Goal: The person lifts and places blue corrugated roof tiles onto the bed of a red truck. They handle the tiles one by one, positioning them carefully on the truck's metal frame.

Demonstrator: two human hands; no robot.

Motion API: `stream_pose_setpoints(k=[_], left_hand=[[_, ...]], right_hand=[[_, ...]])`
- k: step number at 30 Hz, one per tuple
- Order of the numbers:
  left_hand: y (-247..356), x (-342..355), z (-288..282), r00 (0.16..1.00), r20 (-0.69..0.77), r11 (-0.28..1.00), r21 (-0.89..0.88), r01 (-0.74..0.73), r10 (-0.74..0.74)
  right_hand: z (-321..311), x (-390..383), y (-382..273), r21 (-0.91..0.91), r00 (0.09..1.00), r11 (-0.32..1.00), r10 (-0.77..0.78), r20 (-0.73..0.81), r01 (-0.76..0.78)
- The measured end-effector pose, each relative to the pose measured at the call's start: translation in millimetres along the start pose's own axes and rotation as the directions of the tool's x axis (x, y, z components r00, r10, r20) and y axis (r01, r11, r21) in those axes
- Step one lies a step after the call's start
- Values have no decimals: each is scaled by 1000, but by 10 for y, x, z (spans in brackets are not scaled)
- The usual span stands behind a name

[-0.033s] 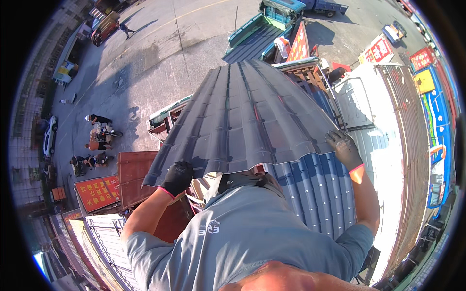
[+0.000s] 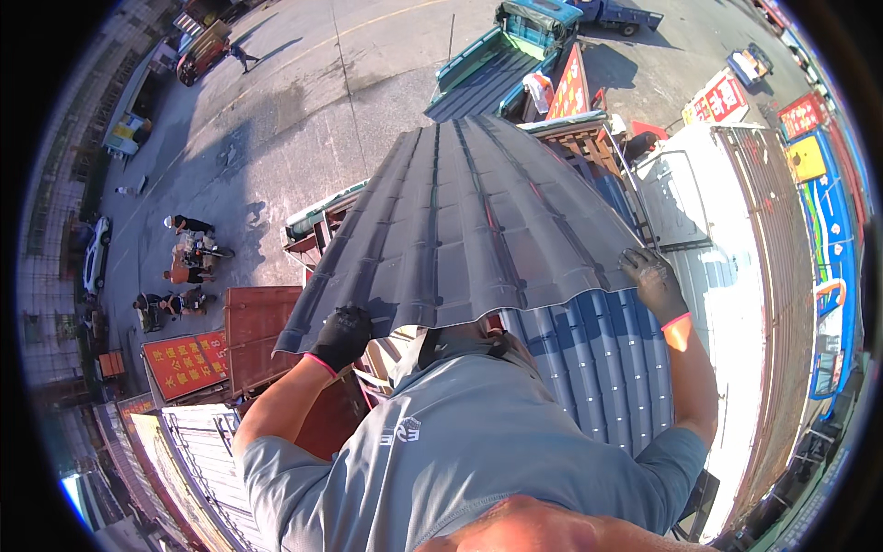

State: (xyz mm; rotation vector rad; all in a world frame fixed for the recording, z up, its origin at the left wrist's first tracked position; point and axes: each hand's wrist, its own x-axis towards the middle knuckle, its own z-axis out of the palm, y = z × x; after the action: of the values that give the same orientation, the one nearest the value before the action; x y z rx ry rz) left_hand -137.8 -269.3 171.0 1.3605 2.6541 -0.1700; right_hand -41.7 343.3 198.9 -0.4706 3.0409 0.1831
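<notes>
A large dark grey corrugated roofing sheet [image 2: 432, 221] with tile-shaped ridges stretches away in front of me. My left hand [image 2: 343, 335], in a black glove with a pink cuff, is closed on the sheet's near left corner. At the near right corner, my right hand [image 2: 655, 281], gloved the same way, grips the edge, with its back and fingers over the top. The thumbs are hidden. Below the sheet's near edge, to the right of my body, lie blue-grey roofing sheets [image 2: 598, 368] of a similar ribbed shape.
Beyond the sheet stands a green truck with an open bed [image 2: 487, 69]. A white truck body [image 2: 727, 276] is close on the right. Red boards [image 2: 262, 336] stand at the left. Several people [image 2: 189, 248] gather round a motorcycle on the pavement at the left.
</notes>
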Motion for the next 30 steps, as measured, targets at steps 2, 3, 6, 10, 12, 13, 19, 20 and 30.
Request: stream_pose_setpoints(k=[2, 3, 6, 10, 12, 13, 19, 20, 30], left_hand=[[66, 120, -144, 999, -46, 999, -40, -20, 18], [82, 136, -148, 995, -79, 998, -13, -56, 55], [160, 186, 97, 995, -82, 984, 177, -34, 49], [395, 458, -56, 991, -94, 974, 214, -75, 97], [497, 595, -94, 991, -108, 989, 130, -65, 79], [521, 700, -150, 995, -80, 999, -2, -51, 51], [559, 970, -255, 992, -125, 968, -244, -58, 28], [608, 976, 30, 980, -200, 948, -309, -75, 13], [842, 1151, 567, 997, -74, 945, -328, -16, -9]], right_hand=[[13, -7, 67, 5, 1000, 1000, 20, -13, -20], [28, -25, 76, 13, 999, 999, 32, -14, -32], [15, 42, 3, -2, 980, 980, 201, 9, -200], [-280, 150, -786, 200, 906, 934, 341, -251, -296], [-388, 218, -1427, 593, 861, 793, 391, -324, -137], [-320, 285, -1736, 753, 877, 652, 406, -257, -82], [367, 980, -2834, 581, 890, -779, 65, 450, -237], [434, 1040, -2886, 523, 909, -826, 33, 415, -209], [1054, 1214, -2606, 357, 840, -931, 132, 526, -78]])
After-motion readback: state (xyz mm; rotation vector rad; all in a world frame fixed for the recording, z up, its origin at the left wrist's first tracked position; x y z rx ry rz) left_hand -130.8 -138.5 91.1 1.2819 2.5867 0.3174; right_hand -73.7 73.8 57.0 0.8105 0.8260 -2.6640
